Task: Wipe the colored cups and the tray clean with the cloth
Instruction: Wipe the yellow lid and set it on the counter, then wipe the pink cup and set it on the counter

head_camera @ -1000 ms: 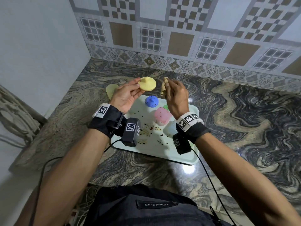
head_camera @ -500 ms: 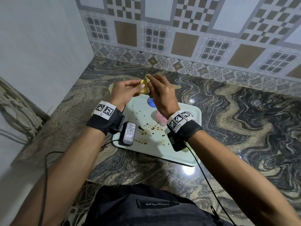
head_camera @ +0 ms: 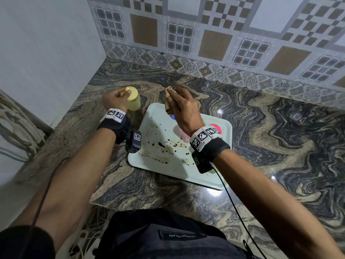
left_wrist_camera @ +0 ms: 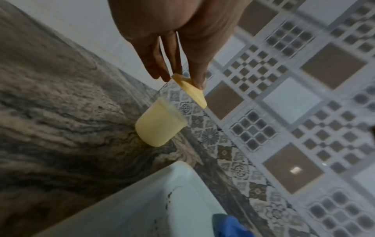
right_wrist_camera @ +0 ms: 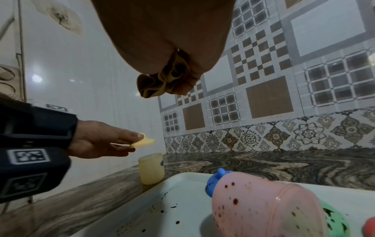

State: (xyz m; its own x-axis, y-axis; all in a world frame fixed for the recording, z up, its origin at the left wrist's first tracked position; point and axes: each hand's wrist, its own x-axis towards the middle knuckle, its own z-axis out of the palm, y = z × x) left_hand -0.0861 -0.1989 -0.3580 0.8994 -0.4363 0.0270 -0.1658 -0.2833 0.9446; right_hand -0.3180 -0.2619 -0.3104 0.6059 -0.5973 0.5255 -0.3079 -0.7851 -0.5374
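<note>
My left hand (head_camera: 119, 96) pinches a yellow lid (head_camera: 131, 93) (left_wrist_camera: 190, 89) (right_wrist_camera: 143, 142) just above the open yellow cup (head_camera: 133, 104) (left_wrist_camera: 159, 122) (right_wrist_camera: 151, 168), which stands on the counter left of the tray. My right hand (head_camera: 182, 105) grips a bunched tan cloth (head_camera: 168, 99) (right_wrist_camera: 162, 81) above the tray's far end. The pale tray (head_camera: 179, 169) (right_wrist_camera: 182, 208) is spattered with brown stains. On it lie a spotted pink cup (right_wrist_camera: 263, 208) (head_camera: 216, 128), a blue lid (right_wrist_camera: 217, 181) (head_camera: 172, 116) and a green piece (right_wrist_camera: 332, 221).
The marble counter (head_camera: 270, 139) runs into a corner, with a white wall on the left and a patterned tile wall (head_camera: 214, 40) behind. A red piece (right_wrist_camera: 370, 227) shows at the right wrist view's edge. Cables hang at the counter's front edge (head_camera: 97, 217).
My hands have parted. The left hand carried the yellow lid leftward to above the yellow cup; the right hand keeps the cloth and stays over the tray.
</note>
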